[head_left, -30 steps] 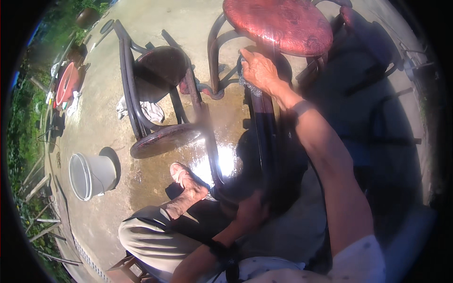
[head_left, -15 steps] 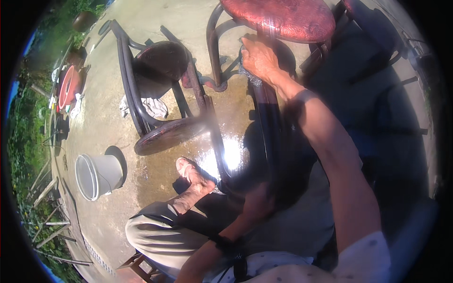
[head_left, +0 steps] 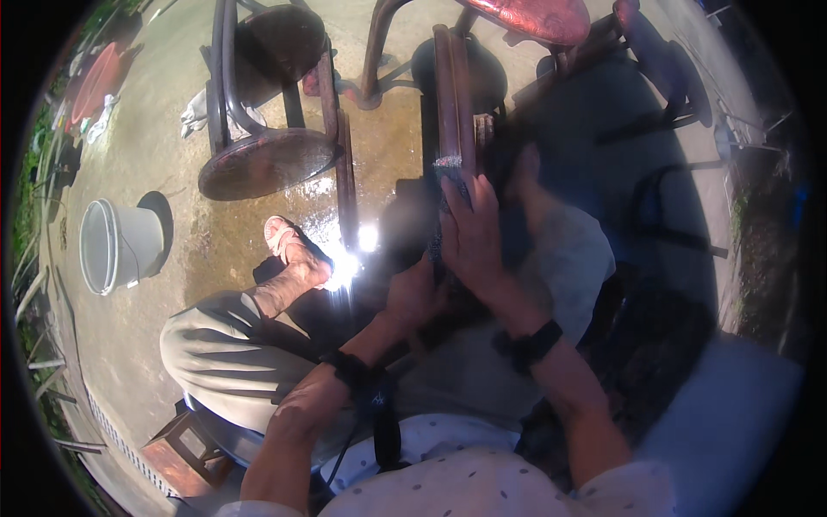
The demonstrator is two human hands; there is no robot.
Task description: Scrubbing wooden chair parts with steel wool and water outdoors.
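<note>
Between my knees stands a dark reddish-brown wooden chair leg [head_left: 455,95], made of bars running side by side. My right hand [head_left: 474,237] is pressed over it, fingers curled round a grey, glittery scouring pad [head_left: 449,162] that lies against the wood. Lower down, in deep shadow, my left hand [head_left: 415,293] is closed round the near end of the same leg; its fingers are partly hidden. A dark round seat [head_left: 482,73] shows behind the bars.
An overturned chair with a round seat [head_left: 267,164] lies left on wet concrete, a pale rag [head_left: 196,114] beside it. A white bucket [head_left: 138,246] stands farther left, a red basin [head_left: 96,82] beyond. A red-cushioned chair [head_left: 543,17] and another dark chair [head_left: 659,60] are ahead.
My right hand has come back toward me along the chair leg with the scouring pad, from its far end to near my left hand. The view has shifted to the right and down.
</note>
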